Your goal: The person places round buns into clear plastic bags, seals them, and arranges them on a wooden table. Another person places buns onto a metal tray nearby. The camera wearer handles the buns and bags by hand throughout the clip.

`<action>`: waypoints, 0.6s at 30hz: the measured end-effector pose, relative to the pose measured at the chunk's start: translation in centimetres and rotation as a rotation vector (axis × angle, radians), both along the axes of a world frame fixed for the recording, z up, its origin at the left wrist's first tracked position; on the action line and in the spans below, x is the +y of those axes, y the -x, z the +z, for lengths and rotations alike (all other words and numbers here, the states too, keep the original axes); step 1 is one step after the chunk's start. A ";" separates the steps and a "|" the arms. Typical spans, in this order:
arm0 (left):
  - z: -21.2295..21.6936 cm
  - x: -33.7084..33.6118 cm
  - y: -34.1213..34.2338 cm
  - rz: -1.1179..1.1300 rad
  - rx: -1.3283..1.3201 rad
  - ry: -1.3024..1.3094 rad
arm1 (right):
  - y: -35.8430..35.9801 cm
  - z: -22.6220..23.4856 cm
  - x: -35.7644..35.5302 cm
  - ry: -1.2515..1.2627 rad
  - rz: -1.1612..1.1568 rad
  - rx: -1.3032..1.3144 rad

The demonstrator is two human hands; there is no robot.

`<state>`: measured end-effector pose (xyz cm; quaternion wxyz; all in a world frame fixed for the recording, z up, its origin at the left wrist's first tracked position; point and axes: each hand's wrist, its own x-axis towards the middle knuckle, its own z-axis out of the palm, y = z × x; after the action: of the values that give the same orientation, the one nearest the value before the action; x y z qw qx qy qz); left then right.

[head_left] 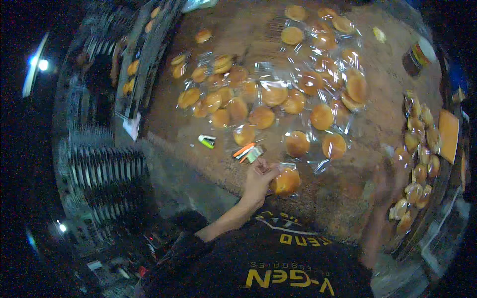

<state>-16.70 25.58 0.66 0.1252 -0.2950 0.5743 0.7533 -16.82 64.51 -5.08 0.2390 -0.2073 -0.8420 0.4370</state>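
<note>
At the table's near edge, my left hand is closed, its fingertips at the edge of a clear plastic bag with a round golden bun inside. Just beyond those fingers lies a small orange and whitish object, perhaps a stapler; whether the fingers touch it is unclear. A green and white stapler-like tool lies farther left. My right hand is smeared by motion at the right, beside a blurred bun. Its fingers cannot be made out.
Many bagged buns are spread over the middle of the brown table. More bagged buns form rows along the right edge, next to an orange flat piece. A jar-like container sits at the far right. Dark racks stand left.
</note>
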 end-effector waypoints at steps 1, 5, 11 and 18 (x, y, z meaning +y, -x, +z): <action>0.0 -1.2 -0.6 0.010 0.021 -0.069 | 0.3 0.2 -3.3 -0.083 0.034 -0.066; 0.8 -8.6 -4.0 0.189 0.021 -0.058 | 1.7 1.7 -18.8 0.031 0.451 -0.035; -0.9 -21.1 -10.7 0.510 0.127 -0.049 | 4.1 3.1 -36.4 0.206 0.956 -0.329; -2.1 -38.4 -15.3 0.754 0.240 -0.177 | 5.5 0.1 -58.4 0.507 1.040 -0.582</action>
<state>-1.44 -12.85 -1.39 -0.2028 -0.3830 0.3692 0.8221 -22.30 6.10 -5.01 -0.2982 0.0679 -0.7335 0.6070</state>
